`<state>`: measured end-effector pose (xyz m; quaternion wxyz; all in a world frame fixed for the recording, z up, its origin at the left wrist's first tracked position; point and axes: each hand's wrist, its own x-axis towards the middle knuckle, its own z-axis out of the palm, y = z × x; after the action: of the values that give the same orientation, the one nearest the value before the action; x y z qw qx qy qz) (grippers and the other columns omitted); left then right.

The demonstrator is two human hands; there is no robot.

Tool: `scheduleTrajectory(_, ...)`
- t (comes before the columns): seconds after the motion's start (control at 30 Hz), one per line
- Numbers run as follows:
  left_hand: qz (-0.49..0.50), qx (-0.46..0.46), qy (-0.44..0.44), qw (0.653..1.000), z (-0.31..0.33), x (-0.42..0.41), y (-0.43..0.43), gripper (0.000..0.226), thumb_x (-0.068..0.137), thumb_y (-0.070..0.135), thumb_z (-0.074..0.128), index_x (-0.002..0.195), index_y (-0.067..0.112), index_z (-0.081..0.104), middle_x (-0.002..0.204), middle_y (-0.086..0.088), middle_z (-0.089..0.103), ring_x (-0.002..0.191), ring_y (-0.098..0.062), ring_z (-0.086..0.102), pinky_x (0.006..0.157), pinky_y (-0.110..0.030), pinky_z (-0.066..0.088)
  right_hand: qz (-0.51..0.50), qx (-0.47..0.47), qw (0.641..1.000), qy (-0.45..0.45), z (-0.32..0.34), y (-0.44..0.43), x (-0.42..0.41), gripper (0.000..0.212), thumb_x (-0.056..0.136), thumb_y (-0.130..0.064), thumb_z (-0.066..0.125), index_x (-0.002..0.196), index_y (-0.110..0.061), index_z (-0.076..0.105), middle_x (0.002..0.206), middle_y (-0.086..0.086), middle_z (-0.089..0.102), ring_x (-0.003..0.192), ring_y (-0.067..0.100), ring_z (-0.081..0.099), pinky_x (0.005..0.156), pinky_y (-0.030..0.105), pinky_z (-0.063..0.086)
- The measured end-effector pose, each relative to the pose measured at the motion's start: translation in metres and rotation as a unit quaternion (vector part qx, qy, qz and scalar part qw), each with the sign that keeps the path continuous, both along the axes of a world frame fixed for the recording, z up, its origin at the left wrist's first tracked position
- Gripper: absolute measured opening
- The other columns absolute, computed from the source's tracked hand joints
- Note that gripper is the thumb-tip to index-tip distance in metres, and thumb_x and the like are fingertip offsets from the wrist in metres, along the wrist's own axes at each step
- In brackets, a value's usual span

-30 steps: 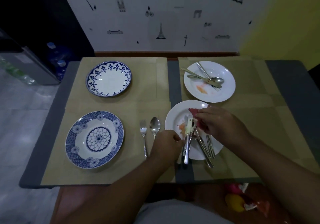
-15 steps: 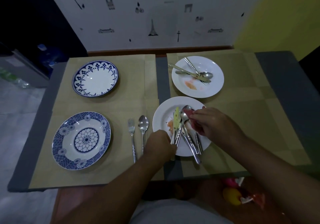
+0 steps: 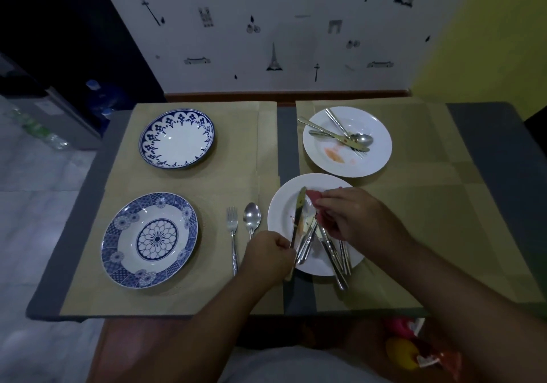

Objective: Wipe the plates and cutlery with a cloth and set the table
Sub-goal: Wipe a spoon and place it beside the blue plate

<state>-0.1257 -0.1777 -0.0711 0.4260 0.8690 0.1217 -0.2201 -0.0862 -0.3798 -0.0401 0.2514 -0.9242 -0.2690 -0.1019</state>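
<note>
a knife (image 3: pixel 298 215) is being gripped by the closed left hand (image 3: pixel 270 257) and wiped with the red cloth (image 3: pixel 314 198) bunched in the right hand (image 3: pixel 352 215) over the near white plate (image 3: pixel 281 205); two blue plates (image 3: pixel 149 239), fork (image 3: pixel 232 228) and spoon (image 3: pixel 251 218) are being left set, seemingly clean; the far plate (image 3: pixel 376 157) is awaiting wiping.

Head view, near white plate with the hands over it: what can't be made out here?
- Cloth: mostly hidden under the right hand; its extent is unclear.
- Cutlery pile on the near white plate: overlapping pieces in dim light, count unclear.
- Knife handle: hidden inside the left hand.
</note>
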Motion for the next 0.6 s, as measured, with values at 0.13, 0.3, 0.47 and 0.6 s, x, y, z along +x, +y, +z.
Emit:
scheduleTrajectory(0.13, 0.045, -0.102, 0.004, 0.994, 0.022, -0.009, 0.007, 0.008, 0.083, 0.013, 0.069, 0.077, 0.013, 0.074, 0.061, 0.001, 0.065, 0.053, -0.007, 0.058, 0.052, -0.02, 0.046, 0.006, -0.009, 1.0, 0.02, 0.009, 0.031, 0.013, 0.039, 0.089, -0.027, 0.05, 0.112, -0.006, 0.075, 0.103, 0.01, 0.075, 0.088, 0.028, 0.069, 0.083, 0.04, 0.058)
scheduleTrajectory(0.3, 0.064, -0.185, 0.006, 0.981, 0.037, -0.01, 0.018, 0.01, 0.09, 0.013, 0.068, 0.082, 0.01, 0.073, 0.071, -0.02, 0.064, 0.062, -0.014, 0.059, 0.063, -0.031, 0.056, -0.004, -0.015, 0.998, 0.06, 0.006, 0.057, 0.02, 0.034, 0.088, -0.031, 0.051, 0.098, -0.009, 0.074, 0.085, 0.007, 0.074, 0.076, 0.026, 0.064, 0.073, 0.038, 0.054)
scheduleTrajectory(0.47, 0.091, -0.215, -0.009, 0.972, 0.038, -0.005, 0.034, 0.006, 0.088, 0.011, 0.071, 0.083, 0.008, 0.074, 0.075, -0.018, 0.071, 0.061, -0.014, 0.063, 0.065, -0.033, 0.056, -0.047, 0.06, 0.993, 0.088, 0.003, 0.078, 0.011, 0.017, 0.089, -0.013, 0.065, 0.103, -0.012, 0.074, 0.094, 0.005, 0.074, 0.089, 0.022, 0.063, 0.081, 0.041, 0.055)
scheduleTrajectory(0.6, 0.093, -0.237, -0.019, 0.967, 0.041, -0.001, 0.047, 0.009, 0.088, 0.012, 0.073, 0.082, 0.004, 0.073, 0.065, -0.008, 0.067, 0.056, -0.01, 0.059, 0.057, -0.022, 0.05, -0.014, 0.073, 0.987, 0.139, 0.005, 0.082, 0.008, 0.038, 0.082, -0.016, 0.07, 0.12, -0.018, 0.071, 0.125, 0.0, 0.067, 0.114, 0.017, 0.057, 0.096, 0.035, 0.049)
